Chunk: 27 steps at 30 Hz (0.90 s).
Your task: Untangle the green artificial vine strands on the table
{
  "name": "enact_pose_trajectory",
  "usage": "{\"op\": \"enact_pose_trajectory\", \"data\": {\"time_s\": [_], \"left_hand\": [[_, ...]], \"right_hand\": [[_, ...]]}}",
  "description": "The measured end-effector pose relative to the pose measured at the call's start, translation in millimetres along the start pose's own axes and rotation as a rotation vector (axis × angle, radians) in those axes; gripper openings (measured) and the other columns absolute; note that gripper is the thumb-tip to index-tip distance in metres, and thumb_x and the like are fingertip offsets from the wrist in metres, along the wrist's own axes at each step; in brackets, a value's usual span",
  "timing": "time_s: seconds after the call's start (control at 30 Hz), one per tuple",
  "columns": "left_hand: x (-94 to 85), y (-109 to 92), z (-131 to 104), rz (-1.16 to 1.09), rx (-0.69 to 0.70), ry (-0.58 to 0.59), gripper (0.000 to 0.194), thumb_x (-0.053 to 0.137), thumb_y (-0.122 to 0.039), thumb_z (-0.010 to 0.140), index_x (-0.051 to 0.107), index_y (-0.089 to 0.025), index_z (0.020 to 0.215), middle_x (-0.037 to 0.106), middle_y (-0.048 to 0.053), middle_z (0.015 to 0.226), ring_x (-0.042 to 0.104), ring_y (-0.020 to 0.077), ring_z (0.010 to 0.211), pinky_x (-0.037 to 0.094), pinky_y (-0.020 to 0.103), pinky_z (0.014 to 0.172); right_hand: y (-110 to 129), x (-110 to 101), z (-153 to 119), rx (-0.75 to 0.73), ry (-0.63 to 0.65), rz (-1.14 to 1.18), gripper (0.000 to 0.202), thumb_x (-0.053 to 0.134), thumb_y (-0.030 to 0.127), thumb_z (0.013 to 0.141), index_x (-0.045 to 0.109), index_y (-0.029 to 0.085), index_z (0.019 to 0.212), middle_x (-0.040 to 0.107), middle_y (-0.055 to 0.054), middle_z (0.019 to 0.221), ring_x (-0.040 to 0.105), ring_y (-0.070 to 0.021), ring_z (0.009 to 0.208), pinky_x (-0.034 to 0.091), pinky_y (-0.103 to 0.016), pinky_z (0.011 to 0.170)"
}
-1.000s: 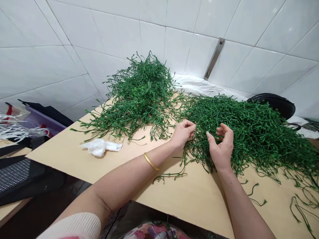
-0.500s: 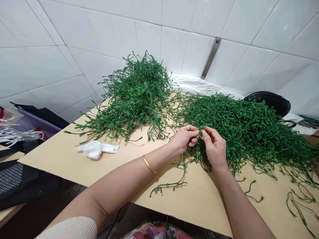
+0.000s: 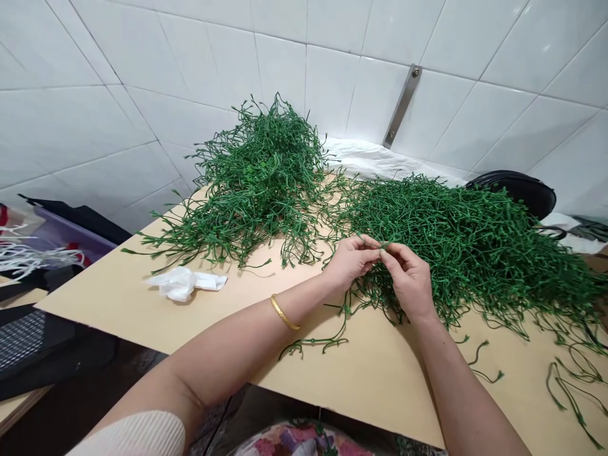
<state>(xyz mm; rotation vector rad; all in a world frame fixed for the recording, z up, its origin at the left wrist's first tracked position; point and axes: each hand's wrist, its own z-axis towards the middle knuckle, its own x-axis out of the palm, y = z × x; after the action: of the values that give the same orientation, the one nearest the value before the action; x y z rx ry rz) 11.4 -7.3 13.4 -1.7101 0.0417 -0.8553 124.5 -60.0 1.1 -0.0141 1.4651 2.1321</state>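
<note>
Both hands pinching at one green stem

Near: branched strand [image 3: 313, 341] on the tabletop [image 3: 190, 323]. Beyond it, left hand [image 3: 349, 263] and right hand [image 3: 412, 278], fingertips together, pinching a thin stem [image 3: 384, 246], mostly hidden, just left of the right heap [image 3: 456, 234]. White tissue [image 3: 179, 284] lies left. Farther, left heap [image 3: 275, 158], taller. Far: metal bar [image 3: 402, 107] on tiled wall [image 3: 332, 82].

The single head view looks forward and down from above the near edge of the tabletop [image 3: 190, 323], facing the tiled wall [image 3: 228, 57] close beyond the far side.
</note>
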Motion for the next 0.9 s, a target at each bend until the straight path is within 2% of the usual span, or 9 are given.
{"op": "enact_pose_trajectory", "data": {"time_s": [0.1, 0.2, 0.33, 0.43, 0.63, 0.8, 0.9], "left_hand": [[-0.3, -3, -1, -0.013, -0.047, 0.017, 0.015, 0.063, -0.014, 0.06, 0.049, -0.014, 0.064, 0.042, -0.007, 0.047, 0.031, 0.0008, 0.035, 0.014, 0.016, 0.036], [-0.7, -3, 0, -0.006, -0.051, 0.014, 0.013, 0.06, -0.013, 0.063, 0.047, -0.014, 0.063, 0.041, -0.006, 0.047, 0.031, 0.0009, 0.035, 0.014, 0.016, 0.036], [-4.5, -5, 5, 0.052, 0.019, -0.095, 0.011, 0.057, -0.011, 0.067, 0.046, -0.015, 0.063, 0.039, -0.007, 0.045, 0.03, 0.0012, 0.035, 0.015, 0.015, 0.036], [-8.5, -6, 9, 0.045, 0.044, -0.129, 0.012, 0.058, -0.013, 0.067, 0.046, -0.015, 0.063, 0.038, -0.007, 0.045, 0.03, 0.0011, 0.034, 0.014, 0.015, 0.036], [-8.3, -2, 8, 0.014, 0.008, -0.037, 0.013, 0.061, -0.014, 0.065, 0.048, -0.015, 0.063, 0.039, -0.007, 0.046, 0.032, 0.0018, 0.036, 0.016, 0.016, 0.036], [-4.0, -1, 4, 0.041, -0.03, -0.038, 0.016, 0.061, -0.014, 0.066, 0.046, -0.015, 0.061, 0.039, -0.007, 0.044, 0.032, 0.0022, 0.035, 0.016, 0.016, 0.036], [-4.2, 0, 5, 0.042, -0.025, -0.077, 0.016, 0.058, -0.012, 0.067, 0.043, -0.015, 0.061, 0.039, -0.007, 0.045, 0.032, 0.0022, 0.035, 0.017, 0.015, 0.035]], "right_hand": [[-2, -1, 0, -0.015, -0.068, -0.067, 0.019, 0.055, 0.034, 0.078, 0.061, 0.018, 0.084, 0.061, -0.002, 0.075, 0.054, -0.0143, 0.068, 0.044, -0.029, 0.065], [0, -1, -1, -0.109, -0.09, -0.231, 0.016, 0.051, 0.031, 0.081, 0.059, 0.018, 0.079, 0.059, -0.001, 0.073, 0.052, -0.014, 0.066, 0.042, -0.028, 0.064], [5, 0, -2, -0.182, -0.094, -0.384, 0.017, 0.045, 0.028, 0.083, 0.054, 0.018, 0.073, 0.054, 0.0, 0.066, 0.048, -0.0127, 0.06, 0.039, -0.027, 0.061], [6, -1, -2, -0.172, -0.119, -0.385, 0.016, 0.043, 0.027, 0.084, 0.053, 0.018, 0.074, 0.053, 0.0, 0.065, 0.048, -0.0126, 0.059, 0.039, -0.026, 0.059], [3, 1, -2, -0.313, -0.08, -0.407, 0.012, 0.048, 0.024, 0.081, 0.056, 0.019, 0.087, 0.056, -0.004, 0.078, 0.052, -0.0155, 0.072, 0.042, -0.029, 0.067], [3, 3, -4, -0.309, -0.048, -0.437, 0.012, 0.045, 0.021, 0.082, 0.057, 0.018, 0.079, 0.057, -0.003, 0.074, 0.052, -0.0152, 0.069, 0.04, -0.029, 0.066], [6, 1, -4, -0.333, -0.102, -0.431, 0.013, 0.045, 0.02, 0.083, 0.056, 0.018, 0.076, 0.056, -0.002, 0.071, 0.052, -0.0146, 0.067, 0.04, -0.028, 0.065]]}}
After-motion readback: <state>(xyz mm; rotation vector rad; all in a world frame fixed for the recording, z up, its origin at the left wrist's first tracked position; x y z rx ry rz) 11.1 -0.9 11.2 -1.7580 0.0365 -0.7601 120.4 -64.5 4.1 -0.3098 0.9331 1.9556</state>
